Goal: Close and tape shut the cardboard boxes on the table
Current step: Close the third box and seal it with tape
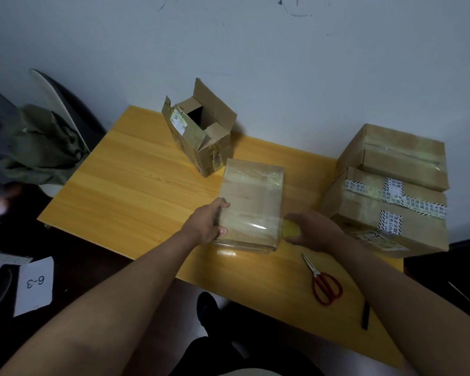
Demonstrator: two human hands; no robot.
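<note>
Step in hand: taping the closed box (251, 204) that sits mid-table on the wooden table (136, 180), between the two hands.
Left hand (208, 225): curled over the box's left edge, thumb on top, steadying it.
Right hand (314, 230): at the box's right side, wrapped round a yellowish tape roll (291, 229); the strip itself is too faint to trace.
Doing it well: I would hold the box down firmly, pull the tape taut and low across the seam, then smooth it flat before cutting.
Scissors (323, 280): red-handled, near the right forearm, within reach for the cut.
Left to do: the open box (201, 131) at the back has its flaps up; two stacked boxes (391, 185) at right look sealed.
</note>
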